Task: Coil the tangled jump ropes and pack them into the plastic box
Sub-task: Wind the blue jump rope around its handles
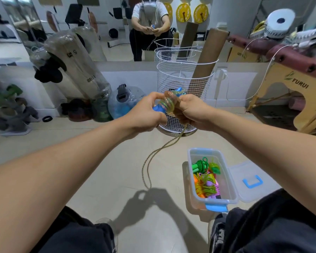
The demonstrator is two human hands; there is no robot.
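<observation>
A: Behind the hands, white wire basket (182,83) holding a cardboard tube (204,64). On the floor?

B: Plastic box (230,187), open, coiled ropes (207,178) inside, lid (250,179) beside it.

A: Hands?

B: Left hand (144,114) grips blue handles (158,108); right hand (192,112) pinches the jump rope (169,103) coil, tail hanging floorward.

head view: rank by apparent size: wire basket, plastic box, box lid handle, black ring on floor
1. wire basket
2. plastic box, though it is nearer the camera, so true order is unsure
3. lid handle
4. black ring
</observation>
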